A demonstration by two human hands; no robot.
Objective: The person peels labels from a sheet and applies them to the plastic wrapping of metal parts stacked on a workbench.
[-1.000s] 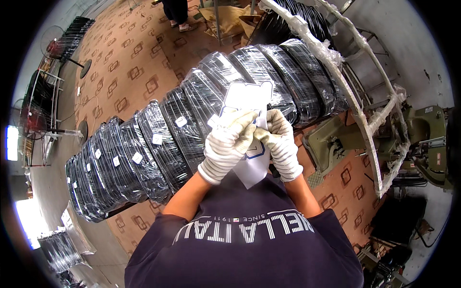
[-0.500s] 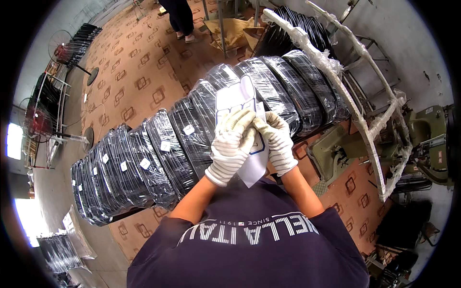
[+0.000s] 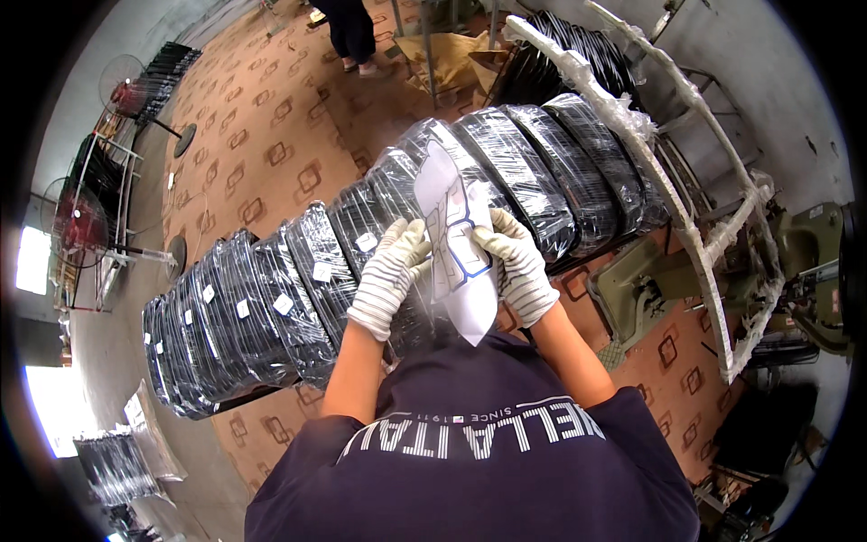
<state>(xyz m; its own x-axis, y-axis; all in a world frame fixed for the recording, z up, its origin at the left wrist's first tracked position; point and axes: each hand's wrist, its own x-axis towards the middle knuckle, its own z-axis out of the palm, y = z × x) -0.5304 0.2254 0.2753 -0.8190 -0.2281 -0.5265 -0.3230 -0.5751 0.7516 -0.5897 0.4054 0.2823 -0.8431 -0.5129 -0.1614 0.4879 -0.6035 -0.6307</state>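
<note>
Floor (image 3: 237,173) spreads beyond my grip: right hand (image 3: 521,269) clamps paper (image 3: 459,255), left hand (image 3: 385,282) beside it, its hold I cannot tell.

Before you lies brown patterned flooring (image 3: 244,135); left of it, plain grey floor (image 3: 191,447) and a bright window (image 3: 34,260); right of it, a grey wall (image 3: 795,104).

White glare burns out two openings (image 3: 56,411) left of the wrapped row (image 3: 348,226), whose plastic glints; the floor (image 3: 366,122) just beyond it is dimmer. The paper (image 3: 459,244) above it looks slightly soft. Fisheye bending ends in black corners.
</note>
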